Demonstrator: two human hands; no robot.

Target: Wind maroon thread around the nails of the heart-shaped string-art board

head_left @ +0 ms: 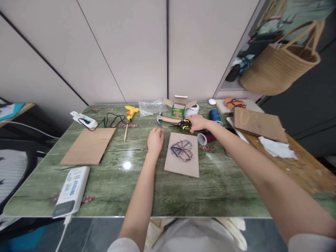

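My right hand (197, 123) reaches to the back of the table, its fingers closed around the black and yellow handles of a pair of pliers (185, 125). The pliers lie across the wooden handle of a hammer (168, 120). My left hand (155, 141) rests on the table left of a board, fingers loosely bent and slightly apart, with nothing seen in it. On that beige board (181, 169) is a heart outline of nails with dark thread (182, 150) strung across it. Beside my right hand lie a dark red thread spool (207, 137) and a blue spool (215, 116).
Behind the hammer stand an open green box (178, 111) and a plastic bag (152, 107). Leftward are a yellow glue gun (131, 112), a wooden stick (126, 133), a brown board (89, 147), a power strip (84, 119) and a white power bank (72, 190). Cardboard (259, 124) lies right.
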